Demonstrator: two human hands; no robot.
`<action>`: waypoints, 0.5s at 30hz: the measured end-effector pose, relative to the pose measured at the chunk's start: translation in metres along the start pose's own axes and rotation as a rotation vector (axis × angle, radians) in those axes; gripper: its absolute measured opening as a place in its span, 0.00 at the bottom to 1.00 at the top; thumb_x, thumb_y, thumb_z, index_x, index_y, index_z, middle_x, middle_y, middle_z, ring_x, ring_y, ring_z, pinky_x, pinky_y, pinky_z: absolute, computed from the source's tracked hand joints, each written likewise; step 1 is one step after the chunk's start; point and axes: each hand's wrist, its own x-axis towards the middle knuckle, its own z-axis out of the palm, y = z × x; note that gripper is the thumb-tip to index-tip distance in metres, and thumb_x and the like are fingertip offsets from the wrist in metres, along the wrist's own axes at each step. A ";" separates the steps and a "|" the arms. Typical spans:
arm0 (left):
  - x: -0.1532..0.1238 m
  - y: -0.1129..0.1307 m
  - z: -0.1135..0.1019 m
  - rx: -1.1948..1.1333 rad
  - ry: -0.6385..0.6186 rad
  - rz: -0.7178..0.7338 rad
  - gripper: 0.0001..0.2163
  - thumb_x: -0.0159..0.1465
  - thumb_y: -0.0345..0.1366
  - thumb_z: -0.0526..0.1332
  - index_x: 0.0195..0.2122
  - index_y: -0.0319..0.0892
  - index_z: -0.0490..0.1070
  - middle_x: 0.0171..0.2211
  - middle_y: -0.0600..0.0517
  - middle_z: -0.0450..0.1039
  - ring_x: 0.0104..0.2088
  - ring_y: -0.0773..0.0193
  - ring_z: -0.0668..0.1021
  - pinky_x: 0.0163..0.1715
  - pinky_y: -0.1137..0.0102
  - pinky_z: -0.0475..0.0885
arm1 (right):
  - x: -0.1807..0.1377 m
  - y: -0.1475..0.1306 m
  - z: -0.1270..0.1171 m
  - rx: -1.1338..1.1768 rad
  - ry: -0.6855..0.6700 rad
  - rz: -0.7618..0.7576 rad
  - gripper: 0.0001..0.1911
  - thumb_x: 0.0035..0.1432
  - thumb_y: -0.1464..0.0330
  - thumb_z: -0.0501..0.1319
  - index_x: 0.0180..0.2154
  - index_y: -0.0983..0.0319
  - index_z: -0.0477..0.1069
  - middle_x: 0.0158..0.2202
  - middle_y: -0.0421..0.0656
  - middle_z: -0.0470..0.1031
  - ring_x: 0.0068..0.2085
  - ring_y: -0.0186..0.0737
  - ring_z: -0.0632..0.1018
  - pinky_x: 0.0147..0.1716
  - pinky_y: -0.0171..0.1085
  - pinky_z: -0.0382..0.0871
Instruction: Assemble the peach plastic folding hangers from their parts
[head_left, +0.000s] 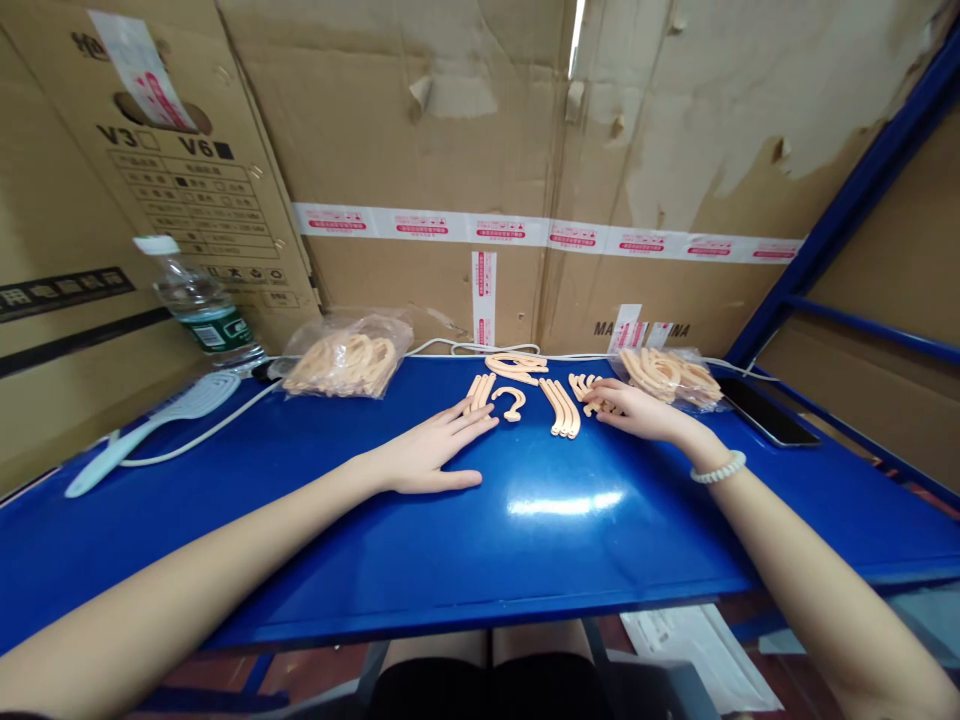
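Note:
My left hand [431, 450] lies flat and open on the blue table [300, 520], its fingertips touching a short row of peach curved plastic pieces [480, 390]. A single hook-shaped piece [511, 400] lies just beyond them. My right hand [637, 410], with a white bead bracelet on the wrist, has its fingers curled on a few peach pieces [589, 392] beside a neat row of long curved pieces [562, 408]. More loose pieces [516, 366] lie further back.
A clear bag of peach pieces [346, 362] sits back left, another bag [671, 374] back right. A water bottle [201, 305], a white hairbrush [150, 425], a white cable [210, 430] and a dark phone [769, 412] are there too. Cardboard walls surround the table.

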 end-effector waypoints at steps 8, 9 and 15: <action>0.000 0.003 0.003 -0.017 0.079 0.035 0.35 0.71 0.56 0.56 0.73 0.43 0.52 0.74 0.42 0.49 0.74 0.43 0.49 0.72 0.48 0.49 | 0.000 -0.005 0.011 -0.078 0.074 0.069 0.17 0.63 0.74 0.59 0.53 0.63 0.74 0.54 0.54 0.72 0.51 0.48 0.79 0.55 0.46 0.74; 0.000 0.003 0.003 -0.011 0.085 0.048 0.34 0.71 0.55 0.55 0.73 0.43 0.52 0.74 0.42 0.49 0.74 0.44 0.50 0.72 0.48 0.49 | -0.001 -0.006 0.012 -0.089 0.081 0.078 0.16 0.64 0.74 0.59 0.53 0.64 0.73 0.53 0.54 0.73 0.50 0.48 0.79 0.55 0.46 0.74; -0.005 0.010 0.000 0.030 0.140 0.032 0.35 0.70 0.54 0.57 0.73 0.42 0.53 0.75 0.43 0.42 0.75 0.44 0.42 0.72 0.47 0.48 | -0.005 -0.015 0.027 -0.163 0.149 0.136 0.16 0.69 0.70 0.60 0.56 0.64 0.71 0.57 0.52 0.72 0.55 0.49 0.76 0.57 0.52 0.71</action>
